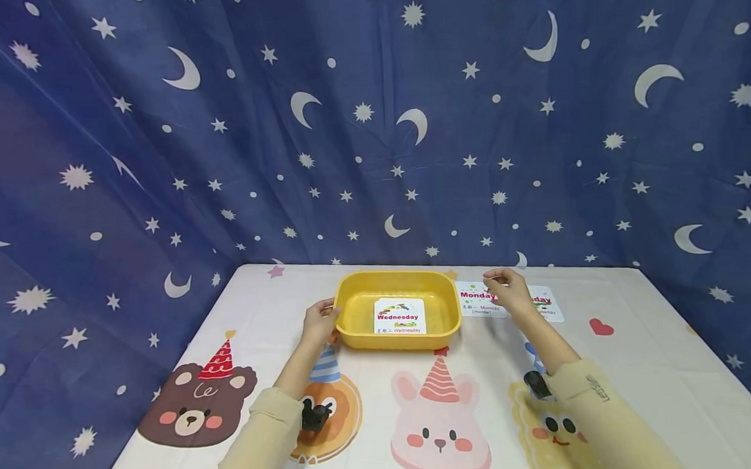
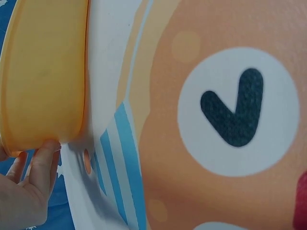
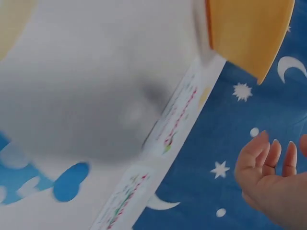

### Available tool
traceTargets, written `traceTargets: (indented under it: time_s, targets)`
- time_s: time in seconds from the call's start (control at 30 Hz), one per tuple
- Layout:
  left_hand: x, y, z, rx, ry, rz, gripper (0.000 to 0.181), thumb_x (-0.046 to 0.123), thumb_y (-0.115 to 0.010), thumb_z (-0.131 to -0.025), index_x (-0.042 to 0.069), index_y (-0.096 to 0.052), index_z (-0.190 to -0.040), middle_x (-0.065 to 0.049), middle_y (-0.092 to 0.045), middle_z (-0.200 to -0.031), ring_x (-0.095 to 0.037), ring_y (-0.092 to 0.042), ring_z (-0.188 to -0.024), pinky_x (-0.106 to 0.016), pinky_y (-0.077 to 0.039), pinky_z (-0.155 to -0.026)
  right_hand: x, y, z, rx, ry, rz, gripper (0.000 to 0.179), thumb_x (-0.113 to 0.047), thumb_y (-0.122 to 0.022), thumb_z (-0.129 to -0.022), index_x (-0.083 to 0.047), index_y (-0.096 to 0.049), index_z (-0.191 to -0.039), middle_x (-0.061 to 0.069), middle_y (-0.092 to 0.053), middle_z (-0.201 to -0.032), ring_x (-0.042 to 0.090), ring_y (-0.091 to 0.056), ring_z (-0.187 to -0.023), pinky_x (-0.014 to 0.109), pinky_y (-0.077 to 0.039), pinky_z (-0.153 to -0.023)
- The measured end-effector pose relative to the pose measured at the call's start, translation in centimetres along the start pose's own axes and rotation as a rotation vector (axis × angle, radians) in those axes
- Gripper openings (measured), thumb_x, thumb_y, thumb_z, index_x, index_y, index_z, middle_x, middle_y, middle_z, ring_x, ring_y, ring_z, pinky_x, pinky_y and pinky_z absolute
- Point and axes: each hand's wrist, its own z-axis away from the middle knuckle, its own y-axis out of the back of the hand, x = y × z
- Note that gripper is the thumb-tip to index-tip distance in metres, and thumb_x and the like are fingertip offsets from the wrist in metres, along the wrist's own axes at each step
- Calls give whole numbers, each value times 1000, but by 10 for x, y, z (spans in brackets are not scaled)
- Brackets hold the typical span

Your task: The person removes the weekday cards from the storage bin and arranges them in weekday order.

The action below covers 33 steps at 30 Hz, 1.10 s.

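A yellow plastic basin (image 1: 399, 340) stands on the table, with a white card reading "Wednesday" (image 1: 400, 315) in it. My left hand (image 1: 320, 323) grips the basin's left end; in the left wrist view the fingers lie against its outer wall and the thumb is at the rim. To the basin's right lie a "Monday" card (image 1: 477, 307) and a second card (image 1: 547, 310), its word partly hidden by my right hand (image 1: 509, 292). That hand hovers above the two cards with loosely bent fingers, and nothing shows in its grasp in the right wrist view.
A white tablecloth (image 1: 369, 414) printed with cartoon animals covers the table. Behind its far edge hangs a dark blue curtain (image 1: 348, 152) with moons and stars, which also runs along the left side. Small black devices (image 1: 315, 416) sit by the wrists.
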Motion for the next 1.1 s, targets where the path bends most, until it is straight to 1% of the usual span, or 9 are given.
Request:
traceTargets:
  time_s: [0.13, 0.23, 0.37, 0.5, 0.7, 0.83, 0.9, 1.0, 1.1]
  targets:
    - [0, -1, 0, 4, 0, -7, 37, 9, -50, -97, -3, -49, -131, -23, -56, -119, -30, -57, -106, -18, -52, -71, -7, -8, -4, -45, 12, -10, 31, -15, -49, -97, 4, -48, -120, 10, -52, -103, 18, -52, -89, 29, -56, -79]
    - [1, -2, 0, 7, -1, -5, 36, 9, -50, -97, -3, -50, -131, -22, -56, -118, -28, -57, -105, -17, -51, -68, -10, -14, -7, -75, 39, -10, 30, -13, -49, -96, 6, -49, -120, 14, -54, -107, 20, -57, -90, 32, -57, -81]
    - [3, -3, 0, 3, 3, 6, 36, 9, -50, -96, -3, -50, -131, -23, -57, -119, -28, -58, -103, -18, -51, -64, -17, -20, -11, -115, 87, 12, 29, -12, -50, -96, 7, -51, -119, 21, -57, -110, 32, -61, -97, 43, -55, -86]
    - [5, -3, 0, -2, 4, 6, 36, 9, -50, -97, -3, -50, -131, -24, -56, -120, -29, -58, -104, -19, -52, -65, -27, -25, -14, -151, 125, 73, 27, -13, -51, -96, 5, -53, -115, 22, -58, -109, 40, -60, -101, 43, -57, -83]
    - [7, -4, -1, -9, -3, 14, 36, 9, -49, -97, -3, -49, -132, -25, -55, -122, -31, -58, -106, -21, -55, -68, -41, -31, -25, -230, 173, 148, 23, -10, -52, -96, 6, -54, -112, 23, -59, -105, 39, -60, -98, 44, -56, -84]
    - [8, -5, -1, -14, -5, 17, 37, 10, -49, -97, -2, -49, -132, -25, -54, -125, -34, -57, -110, -23, -56, -71, -53, -36, -31, -288, 192, 193, 21, -13, -53, -96, 3, -55, -109, 22, -60, -104, 39, -60, -98, 43, -56, -84]
    - [7, -5, 0, -12, -3, 18, 37, 10, -50, -97, -2, -49, -132, -26, -54, -125, -34, -57, -110, -23, -56, -70, -54, -40, -38, -324, 242, 209, 20, -17, -55, -95, 0, -57, -105, 18, -62, -100, 35, -62, -93, 40, -57, -79]
    - [4, -3, 1, -6, 6, 24, 37, 9, -50, -97, -3, -49, -132, -25, -54, -123, -34, -57, -109, -22, -55, -67, -61, -47, -41, -385, 298, 276, 19, -17, -56, -94, -1, -59, -103, 17, -64, -97, 32, -63, -88, 36, -57, -74]
    - [1, -1, 1, -3, 18, 39, 36, 8, -50, -97, -3, -49, -132, -25, -54, -122, -34, -57, -108, -20, -53, -63, -70, -57, -47, -438, 326, 344, 19, -15, -56, -94, 0, -61, -104, 19, -64, -95, 32, -62, -85, 32, -56, -70]
